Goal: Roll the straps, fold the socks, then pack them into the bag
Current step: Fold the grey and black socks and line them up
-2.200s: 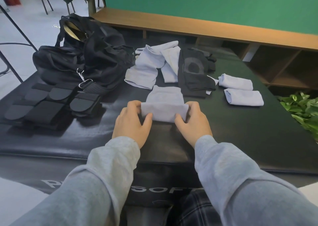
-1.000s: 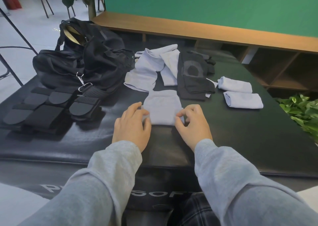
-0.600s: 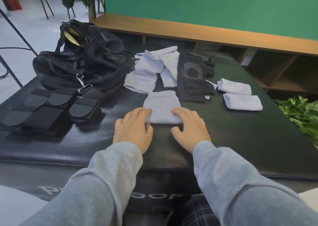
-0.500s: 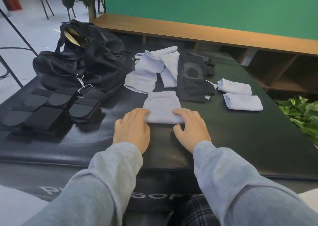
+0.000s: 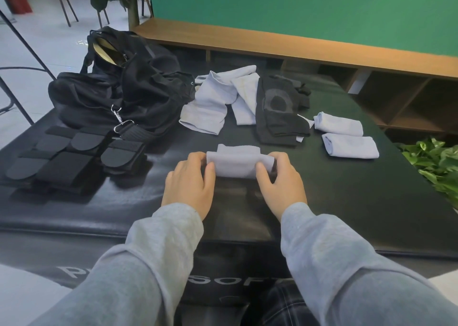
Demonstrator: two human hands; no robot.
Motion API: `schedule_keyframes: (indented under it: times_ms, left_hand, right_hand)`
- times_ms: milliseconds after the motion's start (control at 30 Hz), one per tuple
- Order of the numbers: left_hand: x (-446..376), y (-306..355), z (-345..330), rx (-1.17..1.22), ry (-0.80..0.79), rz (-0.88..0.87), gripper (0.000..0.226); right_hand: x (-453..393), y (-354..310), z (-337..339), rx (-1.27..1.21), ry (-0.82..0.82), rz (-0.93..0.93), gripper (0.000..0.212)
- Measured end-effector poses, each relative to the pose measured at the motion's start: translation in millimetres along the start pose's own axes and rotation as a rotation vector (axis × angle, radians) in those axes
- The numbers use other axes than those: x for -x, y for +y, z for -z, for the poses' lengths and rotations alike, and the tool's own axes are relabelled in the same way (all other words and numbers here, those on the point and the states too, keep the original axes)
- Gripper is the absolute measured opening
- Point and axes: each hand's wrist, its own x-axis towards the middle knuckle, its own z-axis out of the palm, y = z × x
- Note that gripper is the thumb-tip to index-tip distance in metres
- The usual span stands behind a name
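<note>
Both hands (image 5: 235, 177) pinch a half-folded sock (image 5: 239, 163); two folded (image 5: 347, 137), loose socks (image 5: 213, 102), straps (image 5: 74, 157), bag (image 5: 119, 87) unpacked.

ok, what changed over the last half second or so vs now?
Both hands went from pressing flat on the pale sock to gripping its ends: left hand, right hand. The near edge is lifted and folded away from the person, so the sock is now a short thick bundle. Unchanged: bag, straps, two folded socks, loose pile.
</note>
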Motion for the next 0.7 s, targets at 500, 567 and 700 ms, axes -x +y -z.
schedule_keyframes:
  times_ms: [500, 567, 700]
  left_hand:
    - [-3.3, -1.2, -5.3, -0.115, 0.063, -0.046, 0.021]
    - [-2.5, -3.4, -7.4, -0.175, 0.112, -0.112, 0.014]
    - [-2.9, -7.6, -9.0, -0.193, 0.103, -0.161, 0.018]
  right_hand:
    - [-5.6, 5.1, -4.8, 0.072, 0.051, -0.001, 0.008]
    - [-5.6, 5.4, -5.2, 0.112, 0.065, 0.034, 0.004]
    - [-5.6, 6.9, -7.2, 0.146, 0.090, 0.117, 0.011]
